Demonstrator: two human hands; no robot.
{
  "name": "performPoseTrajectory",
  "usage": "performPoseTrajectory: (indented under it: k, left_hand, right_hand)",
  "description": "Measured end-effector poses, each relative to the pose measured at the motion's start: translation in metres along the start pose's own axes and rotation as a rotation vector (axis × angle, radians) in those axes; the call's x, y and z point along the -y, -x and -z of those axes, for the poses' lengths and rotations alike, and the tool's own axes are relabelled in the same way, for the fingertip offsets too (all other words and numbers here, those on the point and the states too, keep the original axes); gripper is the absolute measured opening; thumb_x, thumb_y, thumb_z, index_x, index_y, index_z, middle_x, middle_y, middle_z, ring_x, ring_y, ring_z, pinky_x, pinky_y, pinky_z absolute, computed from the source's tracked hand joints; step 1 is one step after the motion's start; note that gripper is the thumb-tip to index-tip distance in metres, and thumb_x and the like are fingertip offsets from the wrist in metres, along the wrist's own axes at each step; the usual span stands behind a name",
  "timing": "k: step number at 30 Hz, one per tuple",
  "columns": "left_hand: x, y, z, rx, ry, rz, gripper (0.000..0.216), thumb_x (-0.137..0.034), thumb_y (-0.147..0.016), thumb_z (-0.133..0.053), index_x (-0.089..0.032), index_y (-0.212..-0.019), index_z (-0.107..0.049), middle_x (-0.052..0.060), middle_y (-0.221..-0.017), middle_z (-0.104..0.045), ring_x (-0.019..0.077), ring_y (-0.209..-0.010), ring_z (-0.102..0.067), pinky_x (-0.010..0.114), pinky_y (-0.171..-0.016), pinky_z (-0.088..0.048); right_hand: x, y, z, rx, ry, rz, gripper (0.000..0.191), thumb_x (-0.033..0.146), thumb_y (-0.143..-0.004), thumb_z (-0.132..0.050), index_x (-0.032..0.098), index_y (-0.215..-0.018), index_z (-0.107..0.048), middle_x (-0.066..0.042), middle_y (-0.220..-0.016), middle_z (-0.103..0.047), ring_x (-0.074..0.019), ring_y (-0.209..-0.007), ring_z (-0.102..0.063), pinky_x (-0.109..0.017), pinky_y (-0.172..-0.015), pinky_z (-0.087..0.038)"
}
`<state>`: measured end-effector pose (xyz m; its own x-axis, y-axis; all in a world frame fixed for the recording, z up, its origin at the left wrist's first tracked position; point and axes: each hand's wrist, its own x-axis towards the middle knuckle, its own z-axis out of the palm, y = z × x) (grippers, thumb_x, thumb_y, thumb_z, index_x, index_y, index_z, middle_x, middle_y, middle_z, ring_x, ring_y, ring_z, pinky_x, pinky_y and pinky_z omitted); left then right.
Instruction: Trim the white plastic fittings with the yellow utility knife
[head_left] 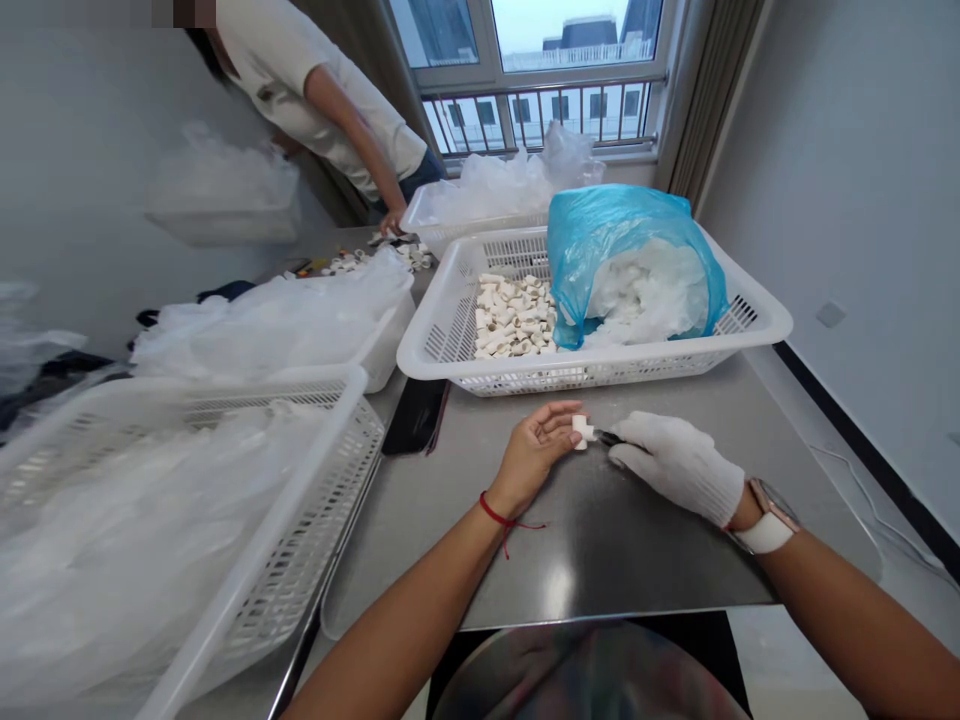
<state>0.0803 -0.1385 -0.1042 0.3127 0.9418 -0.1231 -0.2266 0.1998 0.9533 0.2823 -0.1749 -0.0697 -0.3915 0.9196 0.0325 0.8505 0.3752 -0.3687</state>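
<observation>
Bare, with a red string at the wrist, my left hand [534, 448] pinches a small white T-shaped pipe fitting [582, 432] between thumb and fingers. My right hand [679, 462] wears a white knitted glove and a watch. It is closed around a black-handled tool [609, 438], whose tip meets the fitting's side opening. The tool's kind is mostly hidden by the glove. Both hands are just above the metal table [547, 560]. Beyond them, many similar white fittings [517, 315] lie in a white basket [600, 375].
A blue plastic bag [630, 215] of white material sits in that basket. At left, another white basket [315, 500] holds clear plastic. A black phone-like slab [415, 415] lies between them. Across the table a person [337, 110] leans on it near more fittings [349, 262].
</observation>
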Motion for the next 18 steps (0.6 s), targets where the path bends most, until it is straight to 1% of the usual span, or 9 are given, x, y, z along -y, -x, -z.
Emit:
performPoseTrajectory:
  k: [2, 4, 7, 10, 12, 14, 18]
  left_hand:
    - [-0.001, 0.000, -0.001, -0.007, -0.027, 0.002, 0.040, -0.024, -0.062, -0.083, -0.015, -0.099, -0.070, 0.009, -0.094, -0.073, 0.0164, -0.082, -0.066, 0.029, -0.080, -0.051]
    - [-0.001, 0.000, -0.001, -0.035, -0.022, 0.019, 0.037, -0.023, -0.061, -0.083, -0.014, -0.095, -0.071, 0.007, -0.086, -0.073, 0.0153, -0.077, -0.066, 0.029, -0.078, -0.051]
    - [0.000, -0.001, -0.003, -0.091, 0.017, 0.036, 0.034, -0.023, -0.058, -0.084, -0.014, -0.089, -0.071, 0.003, -0.076, -0.072, 0.0123, -0.069, -0.064, 0.027, -0.073, -0.052]
    - [0.000, 0.000, -0.004, -0.111, 0.005, 0.048, 0.031, -0.025, -0.059, -0.083, -0.013, -0.085, -0.072, 0.004, -0.076, -0.072, 0.0122, -0.067, -0.063, 0.025, -0.066, -0.052]
    - [-0.001, 0.001, -0.005, -0.099, -0.007, 0.065, 0.031, -0.026, -0.060, -0.082, -0.013, -0.087, -0.073, 0.006, -0.079, -0.073, 0.0135, -0.068, -0.064, 0.025, -0.063, -0.052]
    - [-0.003, 0.001, -0.005, -0.084, -0.001, 0.074, 0.032, -0.026, -0.061, -0.082, -0.013, -0.089, -0.075, 0.007, -0.081, -0.073, 0.0139, -0.070, -0.065, 0.025, -0.063, -0.053]
    - [-0.005, 0.001, -0.004, -0.092, 0.003, 0.062, 0.032, -0.025, -0.061, -0.082, -0.014, -0.091, -0.076, 0.007, -0.081, -0.074, 0.0142, -0.070, -0.066, 0.027, -0.067, -0.055]
  right_hand:
    - [-0.003, -0.001, 0.003, 0.046, -0.113, 0.028, 0.021, 0.032, -0.094, -0.047, 0.020, -0.092, -0.064, -0.002, -0.086, -0.064, -0.0146, -0.079, -0.058, -0.025, -0.067, -0.035]
    - [-0.005, -0.001, 0.004, 0.028, -0.127, 0.006, 0.021, 0.032, -0.094, -0.048, 0.019, -0.088, -0.064, -0.001, -0.083, -0.064, -0.0142, -0.076, -0.057, -0.024, -0.066, -0.035]
    - [-0.001, 0.001, 0.003, -0.079, -0.002, -0.030, 0.024, 0.034, -0.094, -0.046, 0.020, -0.094, -0.065, -0.002, -0.084, -0.062, -0.0154, -0.077, -0.057, -0.025, -0.065, -0.034]
    - [0.006, 0.003, -0.001, -0.128, 0.165, -0.072, 0.029, 0.038, -0.096, -0.041, 0.023, -0.099, -0.065, -0.002, -0.088, -0.062, -0.0142, -0.069, -0.056, -0.026, -0.055, -0.027]
    - [0.010, 0.004, -0.003, -0.141, 0.262, -0.101, 0.032, 0.040, -0.097, -0.037, 0.024, -0.099, -0.064, -0.002, -0.089, -0.062, -0.0129, -0.062, -0.054, -0.027, -0.050, -0.021]
    - [0.012, 0.005, -0.003, -0.143, 0.319, -0.113, 0.033, 0.041, -0.098, -0.035, 0.024, -0.099, -0.064, -0.002, -0.089, -0.062, -0.0122, -0.059, -0.052, -0.027, -0.048, -0.017]
    - [0.014, 0.005, 0.000, -0.091, 0.352, -0.074, 0.031, 0.043, -0.097, -0.037, 0.027, -0.101, -0.063, -0.001, -0.090, -0.062, -0.0114, -0.056, -0.051, -0.028, -0.047, -0.012]
